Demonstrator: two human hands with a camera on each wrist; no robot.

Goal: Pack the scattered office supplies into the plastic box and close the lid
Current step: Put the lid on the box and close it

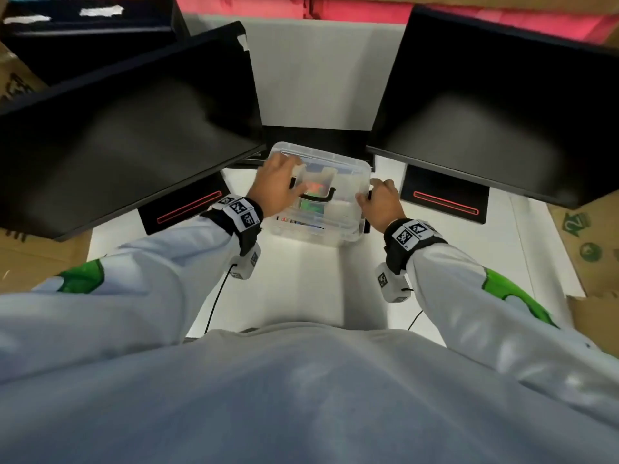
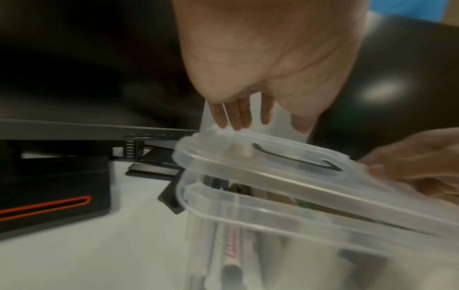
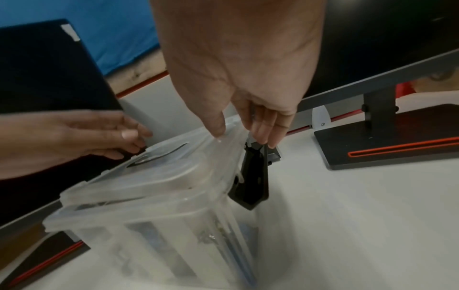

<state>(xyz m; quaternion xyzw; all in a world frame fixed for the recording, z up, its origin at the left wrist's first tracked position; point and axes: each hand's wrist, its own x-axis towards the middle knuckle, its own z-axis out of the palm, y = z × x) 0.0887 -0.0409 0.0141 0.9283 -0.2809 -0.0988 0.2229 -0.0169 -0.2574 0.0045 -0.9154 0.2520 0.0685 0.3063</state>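
Right wrist view is showing the right hand (image 3: 248,82) fingers (image 3: 267,125) curling around the black side latch (image 3: 255,176); left hand (image 1: 276,184) fingers are lying straight, pressing the clear lid (image 1: 335,185) onto the plastic box (image 1: 318,229), which is sitting on the white worktop (image 1: 301,279) between two monitors (image 1: 127,128).

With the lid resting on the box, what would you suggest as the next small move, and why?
Probably swing the black latch up over the lid rim with the right hand, whose fingers already hold its top. The latch hangs unclipped, the lid sits slightly raised at one side, and the left hand rests on top to steady it.
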